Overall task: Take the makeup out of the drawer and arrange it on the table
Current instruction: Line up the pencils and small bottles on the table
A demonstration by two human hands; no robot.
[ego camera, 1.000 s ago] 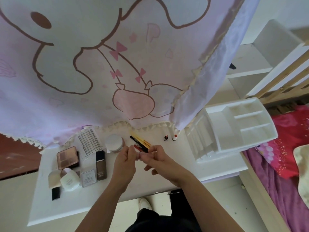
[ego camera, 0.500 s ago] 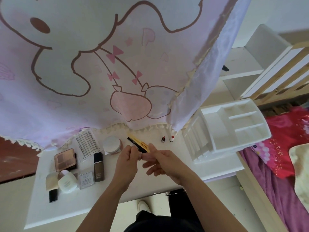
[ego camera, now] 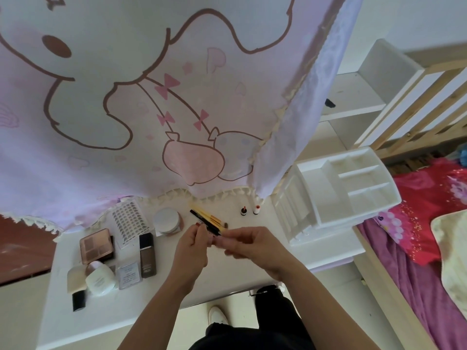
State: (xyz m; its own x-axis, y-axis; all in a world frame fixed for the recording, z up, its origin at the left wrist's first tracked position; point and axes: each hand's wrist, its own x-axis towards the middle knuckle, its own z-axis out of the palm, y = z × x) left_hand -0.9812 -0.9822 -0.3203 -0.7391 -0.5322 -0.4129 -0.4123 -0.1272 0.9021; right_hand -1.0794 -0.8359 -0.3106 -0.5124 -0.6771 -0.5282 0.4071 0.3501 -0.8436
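Our left hand (ego camera: 193,248), fingers curled round a red-tipped makeup stick (ego camera: 197,224), black pencil (ego camera: 205,221) just beyond; right hand (ego camera: 252,245) blurred, grip unclear.

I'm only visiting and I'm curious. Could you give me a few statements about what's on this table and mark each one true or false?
1. The white plastic organiser tray stands at the right end of the white table. True.
2. The two small red-capped bottles lie inside the organiser. False: they stand on the table, left of it.
3. The brown eyeshadow palette lies on the table's left part. True.
4. The round white jar is stacked on the dark rectangular foundation bottle. False: they rest apart on the table.
5. The left hand and right hand are close together over the table's middle. True.
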